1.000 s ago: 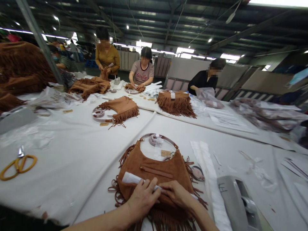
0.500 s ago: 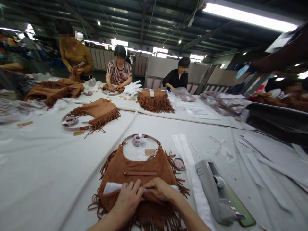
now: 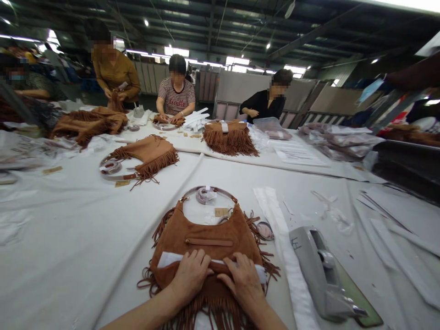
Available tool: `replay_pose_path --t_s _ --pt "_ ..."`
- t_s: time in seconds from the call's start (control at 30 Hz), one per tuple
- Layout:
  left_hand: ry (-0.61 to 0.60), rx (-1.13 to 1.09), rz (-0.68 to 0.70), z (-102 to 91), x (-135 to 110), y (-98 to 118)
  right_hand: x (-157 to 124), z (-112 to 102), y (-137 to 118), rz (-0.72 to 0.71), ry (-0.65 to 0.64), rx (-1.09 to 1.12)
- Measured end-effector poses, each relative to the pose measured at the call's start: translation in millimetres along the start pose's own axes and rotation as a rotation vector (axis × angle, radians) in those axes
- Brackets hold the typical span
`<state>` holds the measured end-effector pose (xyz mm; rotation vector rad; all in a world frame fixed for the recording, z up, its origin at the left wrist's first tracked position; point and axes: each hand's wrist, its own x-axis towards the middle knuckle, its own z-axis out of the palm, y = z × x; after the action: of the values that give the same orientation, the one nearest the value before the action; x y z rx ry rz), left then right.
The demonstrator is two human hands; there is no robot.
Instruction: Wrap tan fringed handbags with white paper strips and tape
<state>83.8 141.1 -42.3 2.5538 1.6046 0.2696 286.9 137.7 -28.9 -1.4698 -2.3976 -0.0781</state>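
Note:
A brown suede fringed bag (image 3: 206, 238) lies flat on the white table (image 3: 75, 238) in front of me, handle pointing away. A white paper strip (image 3: 165, 259) runs across its lower body above the fringe. My left hand (image 3: 190, 276) rests on the strip with fingers curled down over it. Next to it, my right hand (image 3: 242, 280) lies flat on the strip's right part, fingers spread. Both hands press the strip against the bag.
A grey tape dispenser (image 3: 321, 275) stands at my right on a green mat. More white strips (image 3: 275, 215) lie beside the bag. Other fringed bags (image 3: 151, 156) (image 3: 228, 137) lie farther back, where several people work. Wrapped bags (image 3: 337, 140) are piled at right.
The view swung right, then partly back left. My right hand has flattened onto the strip and the two hands have drawn slightly apart along it. The bag has not moved.

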Motion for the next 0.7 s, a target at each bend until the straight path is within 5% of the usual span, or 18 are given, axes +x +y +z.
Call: replay_pose_path --t_s 0.17,0.4,0.7 --pt "0.044 0.019 0.064 6.1 -1.2 -6.4 -1.7 16.1 9.4 -0.120 0.091 -0.026" --pt "0.123 0.107 0.123 -4.5 -2.2 -14.5 3.0 21.8 12.4 -0.120 0.038 -0.032" --pt "0.053 0.066 -0.021 -8.8 -3.6 -21.6 13.8 14.5 9.6 -0.108 0.048 -0.034"
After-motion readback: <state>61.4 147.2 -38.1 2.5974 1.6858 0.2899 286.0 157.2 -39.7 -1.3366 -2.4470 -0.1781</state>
